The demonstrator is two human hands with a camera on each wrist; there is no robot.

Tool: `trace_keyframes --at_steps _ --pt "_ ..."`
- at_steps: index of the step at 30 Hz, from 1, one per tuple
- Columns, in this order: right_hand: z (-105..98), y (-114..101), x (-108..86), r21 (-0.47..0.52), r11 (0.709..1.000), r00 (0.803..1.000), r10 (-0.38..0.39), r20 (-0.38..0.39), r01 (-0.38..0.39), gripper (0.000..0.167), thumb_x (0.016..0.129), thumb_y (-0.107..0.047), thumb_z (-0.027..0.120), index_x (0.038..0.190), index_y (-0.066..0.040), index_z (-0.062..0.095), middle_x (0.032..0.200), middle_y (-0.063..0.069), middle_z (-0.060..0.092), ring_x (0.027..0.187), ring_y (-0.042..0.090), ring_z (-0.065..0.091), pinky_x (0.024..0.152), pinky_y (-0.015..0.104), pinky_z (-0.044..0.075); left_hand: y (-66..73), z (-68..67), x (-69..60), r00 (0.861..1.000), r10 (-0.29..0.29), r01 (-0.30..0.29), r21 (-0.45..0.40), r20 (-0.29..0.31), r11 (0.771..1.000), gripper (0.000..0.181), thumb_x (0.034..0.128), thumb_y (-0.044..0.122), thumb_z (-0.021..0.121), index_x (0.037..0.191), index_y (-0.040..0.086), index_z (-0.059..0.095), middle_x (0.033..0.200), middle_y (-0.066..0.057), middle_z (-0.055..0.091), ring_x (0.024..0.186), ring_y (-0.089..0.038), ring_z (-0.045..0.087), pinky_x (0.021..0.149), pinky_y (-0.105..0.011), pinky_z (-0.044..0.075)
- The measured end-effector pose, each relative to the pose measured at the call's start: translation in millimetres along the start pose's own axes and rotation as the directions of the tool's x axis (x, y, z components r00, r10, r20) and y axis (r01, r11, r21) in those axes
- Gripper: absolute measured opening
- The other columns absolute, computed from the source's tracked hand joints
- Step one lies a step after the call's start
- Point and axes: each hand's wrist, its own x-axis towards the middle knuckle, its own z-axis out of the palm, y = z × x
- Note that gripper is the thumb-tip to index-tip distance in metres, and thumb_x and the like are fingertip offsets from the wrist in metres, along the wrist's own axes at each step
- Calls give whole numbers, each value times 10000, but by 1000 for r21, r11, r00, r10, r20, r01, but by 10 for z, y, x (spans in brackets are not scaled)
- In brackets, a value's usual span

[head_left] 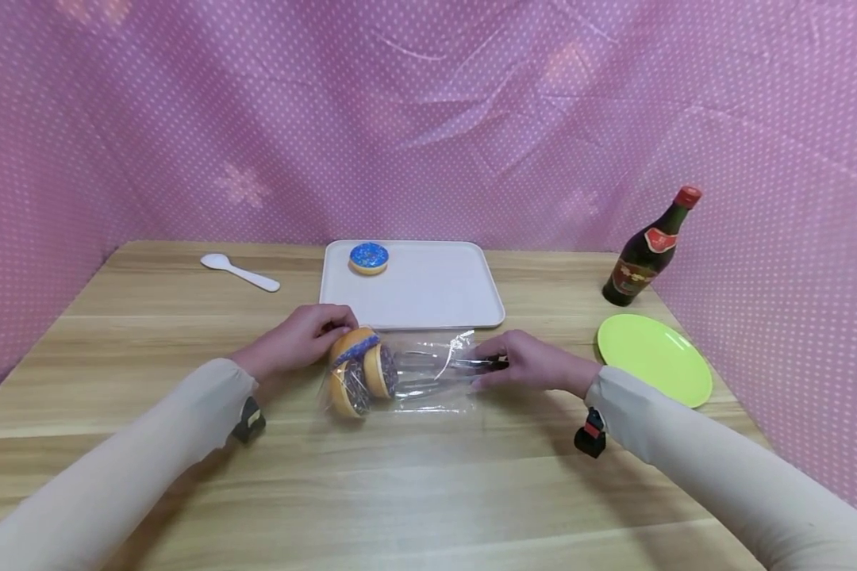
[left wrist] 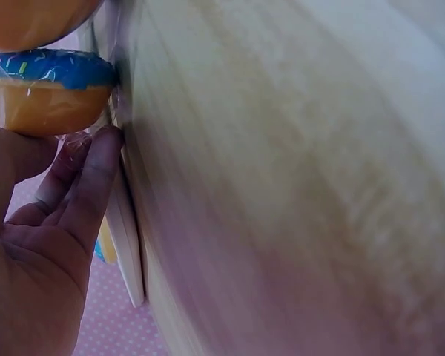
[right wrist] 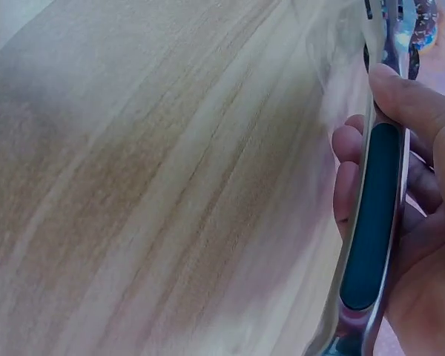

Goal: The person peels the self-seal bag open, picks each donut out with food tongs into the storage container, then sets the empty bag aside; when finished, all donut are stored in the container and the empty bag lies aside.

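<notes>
A clear plastic bag (head_left: pixel 436 400) lies in front of the white tray with three toy donuts bunched at its left end. One donut (left wrist: pixel 52 93) has blue icing with sprinkles; another donut (head_left: pixel 348 390) has dark icing. My left hand (head_left: pixel 303 339) pinches the bag's film beside the donuts, thumb and fingertips close to the table. With my right hand (head_left: pixel 524 363) I grip metal tongs (right wrist: pixel 371 215) by their dark teal handle inlays. The tongs' arms reach left into the bag's right end, their tips near the donuts. Whether they touch a donut I cannot tell.
On the white tray (head_left: pixel 436 285) sits one more blue-iced donut (head_left: pixel 368 258). A white spoon (head_left: pixel 241 274) lies at the back left. To the right are a lime-green plate (head_left: pixel 653 357) and a dark bottle (head_left: pixel 643 258) with a red cap. A pink dotted curtain (head_left: pixel 428 119) surrounds the table.
</notes>
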Motion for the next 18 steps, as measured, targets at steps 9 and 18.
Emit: trace_keyframes --at_steps 9,18 --pt "-55 63 -1 30 998 998 56 18 -56 306 951 -236 776 1218 -90 737 958 6 725 801 107 585 737 239 504 -29 7 10 999 32 -31 4 -16 999 185 1038 -14 562 1049 91 714 1010 -60 711 925 -189 588 860 -323 525" --pt "-39 34 34 107 991 995 69 79 -77 301 1004 -241 710 1274 -108 725 957 30 713 787 106 561 732 231 486 -34 18 16 1000 21 -21 -8 -8 1000 182 1041 -11 560 1054 92 708 1022 -66 719 926 -190 596 859 -341 535"
